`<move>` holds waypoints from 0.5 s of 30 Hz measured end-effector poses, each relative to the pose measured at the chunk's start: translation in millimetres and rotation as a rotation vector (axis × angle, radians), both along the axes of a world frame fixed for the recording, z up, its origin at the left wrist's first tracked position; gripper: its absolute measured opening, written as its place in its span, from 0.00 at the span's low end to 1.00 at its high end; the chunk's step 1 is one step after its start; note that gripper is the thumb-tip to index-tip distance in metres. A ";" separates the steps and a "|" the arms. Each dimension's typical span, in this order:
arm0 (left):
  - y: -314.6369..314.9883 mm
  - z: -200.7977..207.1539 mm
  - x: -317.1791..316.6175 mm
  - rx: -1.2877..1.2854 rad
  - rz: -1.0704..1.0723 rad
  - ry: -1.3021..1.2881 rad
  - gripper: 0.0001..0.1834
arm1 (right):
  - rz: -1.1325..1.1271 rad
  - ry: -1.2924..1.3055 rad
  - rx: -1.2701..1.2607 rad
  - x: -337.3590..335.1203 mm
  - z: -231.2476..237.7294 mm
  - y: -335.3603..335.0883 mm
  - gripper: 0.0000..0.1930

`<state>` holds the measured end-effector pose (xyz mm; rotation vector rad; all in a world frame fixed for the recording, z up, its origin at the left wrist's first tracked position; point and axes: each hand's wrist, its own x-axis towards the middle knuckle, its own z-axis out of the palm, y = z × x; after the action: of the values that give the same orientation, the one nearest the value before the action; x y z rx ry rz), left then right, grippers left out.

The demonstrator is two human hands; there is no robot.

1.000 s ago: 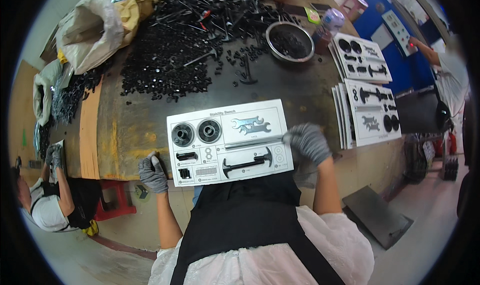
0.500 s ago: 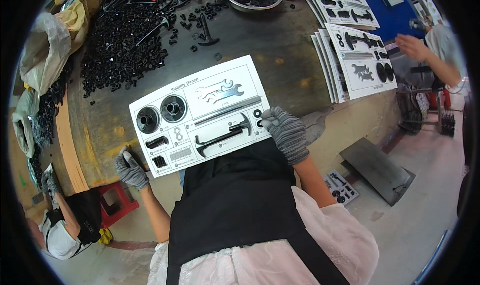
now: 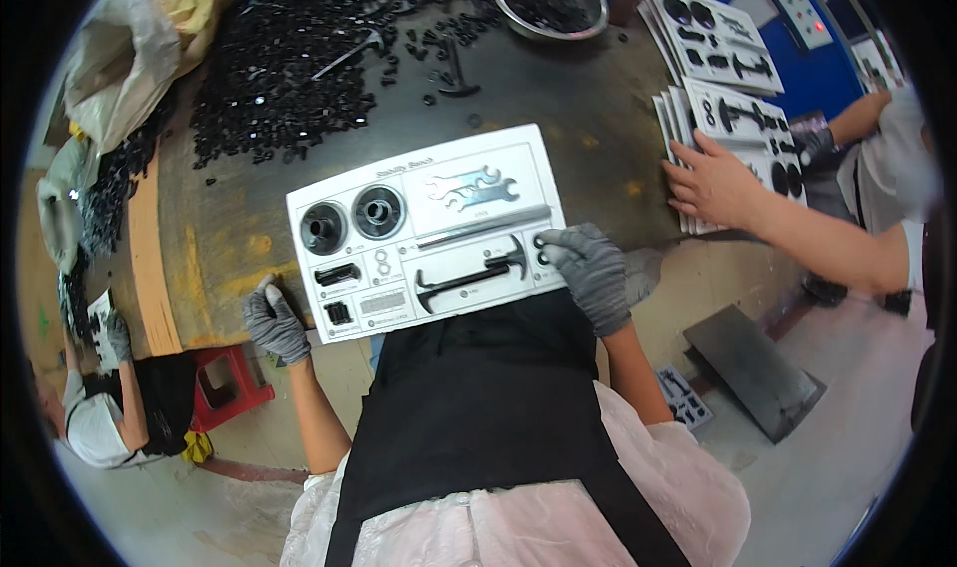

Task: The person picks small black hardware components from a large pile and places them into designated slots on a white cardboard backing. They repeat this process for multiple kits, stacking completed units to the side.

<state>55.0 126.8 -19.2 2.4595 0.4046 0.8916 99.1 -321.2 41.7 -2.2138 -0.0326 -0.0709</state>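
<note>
A white parts card (image 3: pixel 344 193) lies in front of me, overlapping the table edge and my black apron. On it sit two black round flanges (image 3: pixel 379 211), silvery wrenches (image 3: pixel 474 188), a long metal bar (image 3: pixel 485 226), a black T-handled rod (image 3: pixel 469 280), and small bolts. My right hand (image 3: pixel 590 278), in a grey glove, is closed at the card's right edge, fingertips over the small black washers (image 3: pixel 540 241). Just off the card's lower left side is my left hand (image 3: pixel 276 323), also gloved, fingers loosely bent and apart, with nothing visible in it.
Loose black bolts (image 3: pixel 284 109) heap up at the back left, beside plastic sacks (image 3: pixel 125 69). A metal bowl (image 3: pixel 548 24) of dark parts stands behind. At right, a co-worker's bare hand (image 3: pixel 713 178) rests on stacked cards (image 3: pixel 738 153). Another person (image 3: pixel 110 408) sits at left near a red stool (image 3: pixel 224 388).
The view has shifted, so the card and table appear farther right. The co-worker's hand at right has reached onto the card stack. My hands keep about the same places around the card.
</note>
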 end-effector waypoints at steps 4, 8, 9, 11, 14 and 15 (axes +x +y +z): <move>0.9 16.9 7.2 0.121 -0.029 0.194 0.10 | -0.060 -0.031 0.077 19.1 -4.1 -5.1 0.17; -33.5 42.7 21.1 -0.095 -0.035 0.369 0.11 | -0.077 -0.040 0.172 41.1 -6.7 3.7 0.16; -42.7 48.0 23.9 -0.076 0.017 0.409 0.11 | -0.055 -0.058 0.087 46.0 -11.7 3.7 0.17; -50.9 55.1 28.1 -0.215 0.068 0.439 0.10 | -0.065 -0.061 0.055 53.1 -17.7 7.1 0.16; -41.5 49.5 25.3 -0.206 0.062 0.476 0.09 | -0.085 -0.063 0.042 58.6 -20.1 6.9 0.14; -41.9 49.3 26.8 -0.209 0.051 0.472 0.09 | -0.085 -0.056 0.074 60.4 -22.2 4.6 0.13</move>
<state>81.8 84.9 30.1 2.4526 0.6863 0.2565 159.5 -316.6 19.5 -2.1384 0.0322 -0.1788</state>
